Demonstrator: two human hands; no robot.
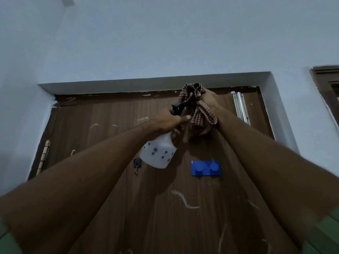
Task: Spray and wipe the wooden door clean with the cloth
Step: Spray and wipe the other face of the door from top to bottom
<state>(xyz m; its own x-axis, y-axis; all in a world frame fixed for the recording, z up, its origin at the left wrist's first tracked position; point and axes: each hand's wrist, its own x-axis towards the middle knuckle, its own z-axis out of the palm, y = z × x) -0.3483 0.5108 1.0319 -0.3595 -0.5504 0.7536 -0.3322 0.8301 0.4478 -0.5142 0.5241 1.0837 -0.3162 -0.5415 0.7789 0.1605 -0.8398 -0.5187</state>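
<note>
**Both hands raised at the top of the door, bottle and cloth side by side**

We look up at one wooden door (165,208), dark brown and streaked with pale smears in many places. Our left hand (170,121) is wrapped round the neck of the one spray bottle (158,153), just under its black trigger head (178,108). The bottle's long axis runs on a slant: the white body hangs down and to the left, the head points up and to the right, toward the top strip of the door. Our right hand (209,99) clutches the one checked cloth (199,114), bunched, with folds spilling above and below the fist. It sits right at the door's upper edge, and we cannot tell whether the cloth actually presses on the wood.

The two hands are just beside each other, the cloth almost touching the nozzle. The right hand is the higher one and nearer the top edge. The unwiped smears lie mostly below and to the left of both hands, so we judge the next sweep must run downward or leftward from here.

Also on the door: one blue two-peg hook plate (206,168), one small dark hook (137,163), one metal latch (241,109) at upper right, one hinge (44,155) at left.
</note>
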